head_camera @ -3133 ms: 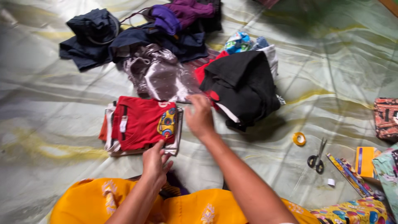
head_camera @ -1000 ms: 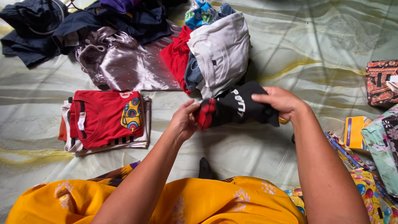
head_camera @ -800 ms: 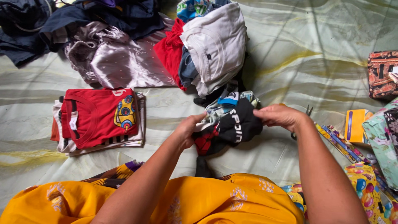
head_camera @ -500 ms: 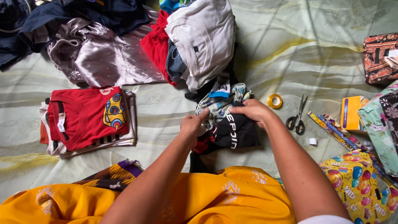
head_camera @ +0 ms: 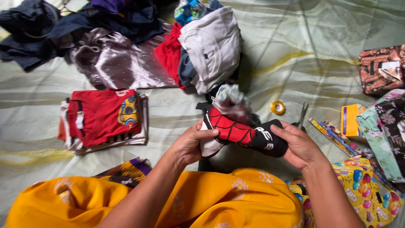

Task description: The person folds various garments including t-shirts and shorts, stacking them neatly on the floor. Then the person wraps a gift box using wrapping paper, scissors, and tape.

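I am gripping a bunched black and red shirt (head_camera: 242, 134) above my lap, my left hand (head_camera: 190, 144) clenching its red webbed end and my right hand (head_camera: 300, 145) grasping its black end. A flat yellow box (head_camera: 349, 120) is lying to the right, near shiny balloon-print wrapping paper (head_camera: 366, 185). Pale, wrinkled sheeting (head_camera: 303, 55) is covering the floor.

Folded red shirt (head_camera: 103, 116) tops a stack, left; yellow tape roll (head_camera: 277, 107) lies beside scissors (head_camera: 302, 113), right.
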